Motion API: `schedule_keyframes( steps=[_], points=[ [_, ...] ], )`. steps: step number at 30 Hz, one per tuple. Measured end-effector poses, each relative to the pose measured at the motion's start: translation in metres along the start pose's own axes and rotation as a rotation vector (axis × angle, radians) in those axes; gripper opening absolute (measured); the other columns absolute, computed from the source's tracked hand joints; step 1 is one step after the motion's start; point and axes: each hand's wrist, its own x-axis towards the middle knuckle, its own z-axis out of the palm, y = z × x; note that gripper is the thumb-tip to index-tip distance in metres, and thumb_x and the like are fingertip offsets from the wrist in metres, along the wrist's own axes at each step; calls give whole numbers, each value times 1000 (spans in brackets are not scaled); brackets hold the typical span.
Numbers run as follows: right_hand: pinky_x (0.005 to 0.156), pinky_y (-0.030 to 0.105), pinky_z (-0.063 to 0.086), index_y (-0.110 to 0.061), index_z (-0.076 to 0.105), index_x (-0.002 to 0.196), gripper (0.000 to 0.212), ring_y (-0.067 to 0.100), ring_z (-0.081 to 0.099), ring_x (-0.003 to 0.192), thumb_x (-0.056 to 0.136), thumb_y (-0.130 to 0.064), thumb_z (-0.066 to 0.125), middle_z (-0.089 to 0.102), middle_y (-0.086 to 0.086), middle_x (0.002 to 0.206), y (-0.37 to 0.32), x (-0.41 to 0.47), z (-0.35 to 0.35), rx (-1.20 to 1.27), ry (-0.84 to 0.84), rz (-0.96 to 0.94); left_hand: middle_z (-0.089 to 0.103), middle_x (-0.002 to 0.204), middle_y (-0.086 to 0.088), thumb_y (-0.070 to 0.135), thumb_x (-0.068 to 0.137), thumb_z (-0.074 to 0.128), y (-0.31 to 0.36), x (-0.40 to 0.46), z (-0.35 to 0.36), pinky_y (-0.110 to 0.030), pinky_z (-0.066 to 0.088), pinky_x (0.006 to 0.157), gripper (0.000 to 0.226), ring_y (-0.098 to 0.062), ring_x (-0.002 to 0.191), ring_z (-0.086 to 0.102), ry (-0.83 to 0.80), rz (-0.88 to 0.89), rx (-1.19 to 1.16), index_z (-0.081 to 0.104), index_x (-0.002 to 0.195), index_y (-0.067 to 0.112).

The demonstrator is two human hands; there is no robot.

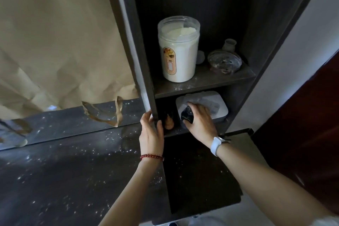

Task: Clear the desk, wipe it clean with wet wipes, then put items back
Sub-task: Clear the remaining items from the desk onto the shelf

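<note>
Wet wipes box (218, 104) sits on lower shelf at 1 o'clock; right hand (200, 119) rests on it, curled round a small black object (187, 115). Left hand (151, 132) grips shelf panel (146, 86). Fetching-wipes step; next needs one sheet pulled for dusty desk (73, 170).

The right hand (199, 119) covers the front of the white wipes box (216, 104), and the dark object (187, 115) it grips cannot be identified. A small tan thing (169, 124) in the lower shelf sits in shadow, unclear. The counter (64, 170) runs off the left edge.
</note>
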Motion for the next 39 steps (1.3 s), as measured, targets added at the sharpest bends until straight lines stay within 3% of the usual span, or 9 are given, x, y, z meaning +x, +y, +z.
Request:
schedule_keyframes(
  steps=[8,12,19,22,25,28,30,35,39],
  points=[
    [95,46,39,-8,40,134,66,38,39,116,77,-22,71,47,23,119,4,16,6,-78,63,103,51,126,-16,11,91,45,-10,12,8,-37,47,84,57,-29,104,56,-96,65,34,20,142,16],
    [96,46,41,-10,32,138,74,38,32,123,77,-23,72,37,23,129,2,17,3,-59,67,167,53,120,-16,7,91,45,-11,11,9,-27,41,81,58,-13,94,48,-86,63,10,20,142,16],
    [93,46,45,-15,27,141,78,38,40,122,77,-21,71,38,24,136,7,-29,8,-131,146,68,52,113,-14,12,92,44,-15,11,11,-27,37,73,57,-12,86,46,-112,39,22,18,142,21],
    [95,45,45,-12,34,137,57,32,40,122,86,-24,55,41,20,136,11,-61,15,-93,141,101,44,130,-15,13,92,44,-26,-1,13,-31,39,84,59,-22,108,47,-149,-23,-10,14,143,20],
    [97,47,44,-8,50,126,45,31,43,123,88,-30,39,53,16,128,24,-105,26,-69,109,200,26,144,-22,11,88,52,-39,-40,21,-40,25,108,68,-35,132,27,-220,-125,38,13,143,11],
    [95,49,46,-6,59,116,47,33,50,119,87,-33,34,61,15,120,41,-157,26,-66,64,364,23,147,-18,18,86,54,-40,-92,34,-44,22,110,64,-34,135,22,-475,-143,192,21,141,10],
    [91,48,48,-6,62,111,47,34,55,112,86,-33,33,64,15,113,54,-194,17,-69,54,476,27,148,-14,27,87,49,-35,-121,43,-46,26,109,56,-31,136,24,-644,-65,294,29,139,14],
    [86,49,50,-5,67,101,43,36,60,101,84,-31,37,68,14,100,85,-305,-27,-70,155,760,63,117,-14,32,74,43,0,-181,86,-55,47,85,46,-35,109,59,-890,472,500,58,113,11],
    [91,45,44,-6,65,106,39,33,55,109,82,-27,42,65,13,108,99,-416,-72,-39,383,1047,53,128,-16,27,81,45,52,-267,120,-51,39,97,47,-37,116,50,-1123,670,451,49,124,9]
  ],
)
